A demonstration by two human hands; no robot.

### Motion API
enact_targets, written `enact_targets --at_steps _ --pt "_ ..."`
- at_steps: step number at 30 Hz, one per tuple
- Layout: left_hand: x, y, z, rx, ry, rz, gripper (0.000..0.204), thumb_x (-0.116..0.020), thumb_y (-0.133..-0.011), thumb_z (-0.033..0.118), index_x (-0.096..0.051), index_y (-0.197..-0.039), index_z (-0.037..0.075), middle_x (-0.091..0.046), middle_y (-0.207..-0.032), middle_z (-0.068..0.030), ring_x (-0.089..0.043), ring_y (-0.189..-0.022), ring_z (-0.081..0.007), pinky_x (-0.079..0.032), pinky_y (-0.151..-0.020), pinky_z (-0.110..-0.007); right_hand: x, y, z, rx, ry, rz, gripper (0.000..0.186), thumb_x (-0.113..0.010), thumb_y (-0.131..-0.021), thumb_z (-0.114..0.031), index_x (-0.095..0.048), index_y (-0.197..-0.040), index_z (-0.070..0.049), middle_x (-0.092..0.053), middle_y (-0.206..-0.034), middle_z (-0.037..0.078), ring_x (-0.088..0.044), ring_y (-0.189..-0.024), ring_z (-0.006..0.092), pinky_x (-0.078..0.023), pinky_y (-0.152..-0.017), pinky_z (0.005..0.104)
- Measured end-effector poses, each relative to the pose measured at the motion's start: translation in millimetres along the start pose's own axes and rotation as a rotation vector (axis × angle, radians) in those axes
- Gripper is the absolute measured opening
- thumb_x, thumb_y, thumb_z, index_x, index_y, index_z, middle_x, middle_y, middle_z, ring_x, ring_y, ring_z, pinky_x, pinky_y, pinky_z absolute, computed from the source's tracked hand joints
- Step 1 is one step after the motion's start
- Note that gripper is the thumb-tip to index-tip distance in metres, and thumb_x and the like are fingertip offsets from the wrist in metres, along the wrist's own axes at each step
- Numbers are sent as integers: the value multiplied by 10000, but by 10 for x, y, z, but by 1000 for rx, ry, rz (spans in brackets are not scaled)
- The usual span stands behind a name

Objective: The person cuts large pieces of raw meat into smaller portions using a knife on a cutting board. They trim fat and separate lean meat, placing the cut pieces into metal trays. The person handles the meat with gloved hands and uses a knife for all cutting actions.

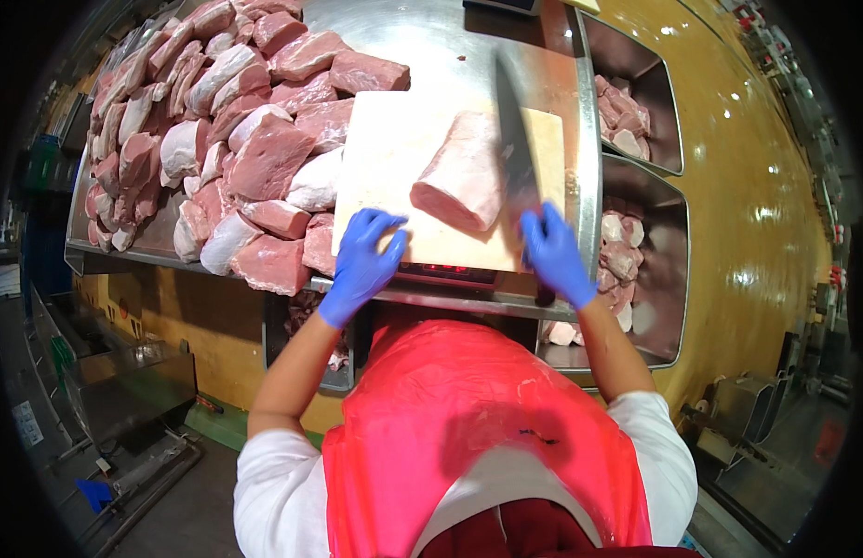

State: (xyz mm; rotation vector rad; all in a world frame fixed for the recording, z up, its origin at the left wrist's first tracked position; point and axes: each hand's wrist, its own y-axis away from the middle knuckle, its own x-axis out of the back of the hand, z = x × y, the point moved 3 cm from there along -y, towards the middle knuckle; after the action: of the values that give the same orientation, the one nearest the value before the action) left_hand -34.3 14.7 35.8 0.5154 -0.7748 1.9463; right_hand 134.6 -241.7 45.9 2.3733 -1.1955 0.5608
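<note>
A long piece of pale pork loin (461, 172) lies at a slant on the white cutting board (380, 139). My right hand (550, 246), in a blue glove, is closed round the handle of a large butcher's knife (515, 139). Its wide blade points away from me along the right side of the meat and is slightly blurred. Over the board's front left corner is my left hand (368, 249), also gloved in blue. Its fingers are bent, thumb apart, with nothing between them, short of the meat.
Many pork pieces (268, 158) are heaped on the steel table (441, 46) to the left. Metal bins (668, 270) holding meat stand along the right edge, another (347, 367) below the front left. A red-lit display (447, 272) shows under the board's front edge.
</note>
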Motion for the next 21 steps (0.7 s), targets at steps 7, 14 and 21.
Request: enact_targets --at_steps 7,14,21 --pt "313 101 -64 96 129 123 143 -700 -841 44 -713 -983 50 -637 -926 -119 -631 -909 -287 -507 -829 -386 -637 -91 -882 252 284 -54 646 -491 -971 -115 -262 -1575 -103 -658 -952 316 -639 -853 503 -497 -743 570" --pt "281 103 -141 131 170 149 173 -724 -843 65 -717 -1013 34 -660 -924 -89 -636 -842 -210 -506 -770 -326 -86 964 -415 274 430 -234 744 -547 -925 -38 -279 -1601 -196 -667 -815 261 -648 -759 468 -499 -715 519" --pt "-304 -445 -47 43 27 62 171 -708 -847 103 -682 -986 8 -670 -876 -127 -672 -816 -222 -546 -739 -350 404 1064 -744 127 317 -270 706 -527 -937 -59 -300 -1597 -163 -621 -800 269 -631 -718 430 -488 -681 491"
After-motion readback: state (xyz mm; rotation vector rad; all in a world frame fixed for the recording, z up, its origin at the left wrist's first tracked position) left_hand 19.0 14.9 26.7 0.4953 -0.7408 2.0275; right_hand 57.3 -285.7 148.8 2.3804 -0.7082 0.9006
